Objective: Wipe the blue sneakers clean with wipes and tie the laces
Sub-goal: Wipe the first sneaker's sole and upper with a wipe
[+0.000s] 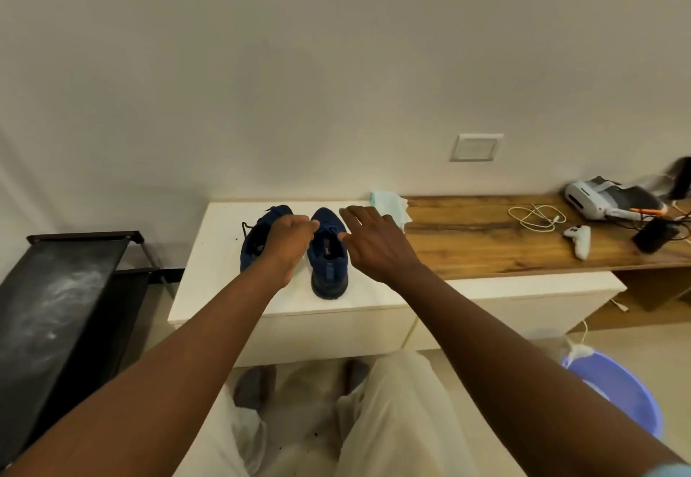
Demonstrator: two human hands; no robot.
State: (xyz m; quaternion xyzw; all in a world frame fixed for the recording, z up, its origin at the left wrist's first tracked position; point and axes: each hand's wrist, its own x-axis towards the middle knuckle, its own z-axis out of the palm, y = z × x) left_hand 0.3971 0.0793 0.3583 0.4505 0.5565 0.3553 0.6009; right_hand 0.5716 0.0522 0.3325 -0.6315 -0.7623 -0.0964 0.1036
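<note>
Two blue sneakers stand side by side on a white cabinet top (209, 289), toes toward the wall. My left hand (286, 242) covers most of the left sneaker (252, 241); its fingertips are bunched together over the lace area of the right sneaker (329, 267) and seem to pinch a lace, which they hide. My right hand (374, 241) hovers beside the right sneaker with its fingers spread and straight, the thumb near the shoe's opening. A crumpled pale wipe (390, 207) lies just behind my right hand at the cabinet's back edge.
A black shoe rack (74, 289) stands to the left. The wooden desk (486, 248) on the right carries a white cable (534, 216), a white controller (579, 239), a headset (613, 199) and a phone (654, 237). A blue basin (617, 394) sits on the floor.
</note>
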